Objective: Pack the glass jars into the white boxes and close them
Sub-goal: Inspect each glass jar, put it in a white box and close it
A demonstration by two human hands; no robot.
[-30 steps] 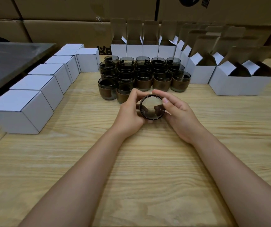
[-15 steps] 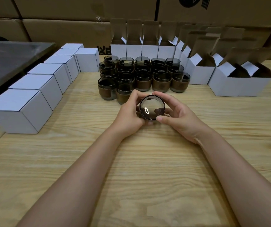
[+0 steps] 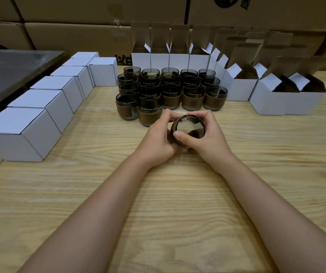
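I have both hands curled round one jar (image 3: 189, 128), held low over the worktop (image 3: 158, 203) just in front of the other jars (image 3: 170, 91). The left hand (image 3: 158, 138) grips its left side. The right hand (image 3: 209, 138) wraps the right side, with the thumb across the near rim. The jar is tipped so a round end faces me; I cannot tell which end. The other jars stand upright in rows, each with a brown band. Closed boxes (image 3: 40, 115) line the left edge. Open boxes (image 3: 272, 101), flaps up, stand behind and right of the jars. Cartons (image 3: 79, 26) are stacked at the back.
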